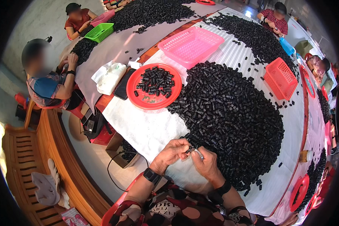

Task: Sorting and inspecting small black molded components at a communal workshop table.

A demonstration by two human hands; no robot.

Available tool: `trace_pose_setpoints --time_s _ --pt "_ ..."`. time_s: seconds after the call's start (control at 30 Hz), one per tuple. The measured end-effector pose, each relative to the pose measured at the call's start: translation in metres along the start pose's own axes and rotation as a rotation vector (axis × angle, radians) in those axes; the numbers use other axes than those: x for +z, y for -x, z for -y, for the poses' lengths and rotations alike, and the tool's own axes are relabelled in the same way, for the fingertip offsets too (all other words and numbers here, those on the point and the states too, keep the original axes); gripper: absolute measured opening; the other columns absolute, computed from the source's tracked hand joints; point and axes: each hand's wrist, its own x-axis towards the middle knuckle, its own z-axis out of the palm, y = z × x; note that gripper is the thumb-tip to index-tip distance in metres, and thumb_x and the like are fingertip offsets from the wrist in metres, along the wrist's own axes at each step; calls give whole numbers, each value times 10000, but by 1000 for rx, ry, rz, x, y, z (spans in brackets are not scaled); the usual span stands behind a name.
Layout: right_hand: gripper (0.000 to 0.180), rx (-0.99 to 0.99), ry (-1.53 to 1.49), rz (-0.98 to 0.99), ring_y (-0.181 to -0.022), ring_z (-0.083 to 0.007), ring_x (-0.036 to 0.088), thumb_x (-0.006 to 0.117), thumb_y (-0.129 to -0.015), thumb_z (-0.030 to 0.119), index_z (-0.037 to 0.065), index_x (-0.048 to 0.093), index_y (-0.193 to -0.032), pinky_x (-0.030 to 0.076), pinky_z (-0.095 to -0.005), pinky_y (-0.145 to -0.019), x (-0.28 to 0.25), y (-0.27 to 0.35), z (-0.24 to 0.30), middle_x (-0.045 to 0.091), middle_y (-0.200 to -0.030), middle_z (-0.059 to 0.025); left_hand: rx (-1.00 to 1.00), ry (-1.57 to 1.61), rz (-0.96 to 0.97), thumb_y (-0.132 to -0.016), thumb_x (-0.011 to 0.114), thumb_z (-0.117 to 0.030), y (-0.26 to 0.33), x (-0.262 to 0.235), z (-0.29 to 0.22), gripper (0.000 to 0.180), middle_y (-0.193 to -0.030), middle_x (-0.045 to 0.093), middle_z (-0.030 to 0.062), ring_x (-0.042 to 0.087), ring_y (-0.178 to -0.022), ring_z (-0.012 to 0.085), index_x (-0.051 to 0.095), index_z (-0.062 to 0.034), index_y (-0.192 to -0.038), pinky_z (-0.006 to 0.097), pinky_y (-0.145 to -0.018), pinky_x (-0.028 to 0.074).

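Observation:
Close to the table's near edge my two hands are nearly touching. My left hand (173, 152) is closed, with a small black piece (188, 150) pinched at its fingertips. Fingers of my right hand (207, 164) are bent in a pinch against the same spot. A thin silvery glint shows by that hand; whether it is a ring or a small tool is too small to tell. Just beyond lies a big heap of short black cylindrical pieces (229, 116). A round red tray (133, 84) at its left edge holds more of them.
A pink basket (190, 45) stands behind the heap, a red-orange basket (280, 79) to its right. White tissue packaging (108, 77) and a black pouch (122, 86) lie left of the tray. Co-workers sit around the tables. A wooden bench (24, 158) is at lower left.

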Motion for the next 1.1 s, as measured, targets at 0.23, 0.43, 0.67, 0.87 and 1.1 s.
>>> trace_pose_setpoints --time_s 0.23,0.43,0.67,0.87,1.1 --pt "269 -13 28 -3 -548 -351 563 615 -864 204 11 502 -714 424 -386 -475 0 0 -3 534 -624 -171 -8 14 -1 -877 631 -155 0 -2 0 203 -773 606 99 497 -586 119 575 38 -910 246 -548 394" --pt "269 -2 36 56 -561 -355 576 623 -855 203 11 502 -712 430 -386 -474 -2 -1 2 548 -629 -171 -8 22 -30 -870 635 -136 0 -1 1 174 -760 607 96 509 -586 120 572 25 -892 247 -546 404" --pt "262 -23 17 -13 -537 -341 566 620 -858 192 7 503 -713 425 -380 -467 0 0 -1 539 -618 -172 -4 49 -7 -872 630 -128 -1 -3 0 162 -762 611 104 507 -581 121 570 22 -886 249 -545 405" --pt "268 -10 14 -9 -522 -336 552 619 -861 197 6 503 -714 421 -374 -465 1 1 -2 525 -607 -169 -15 66 5 -876 626 -131 -1 -1 -1 168 -757 604 105 488 -570 118 564 25 -878 251 -541 398" --pt "261 -6 1 -9 -537 -336 563 618 -862 191 7 505 -716 427 -377 -473 -1 0 1 536 -618 -166 -10 35 -12 -886 615 -143 -1 -2 0 182 -762 599 96 480 -567 117 563 31 -879 254 -544 396"
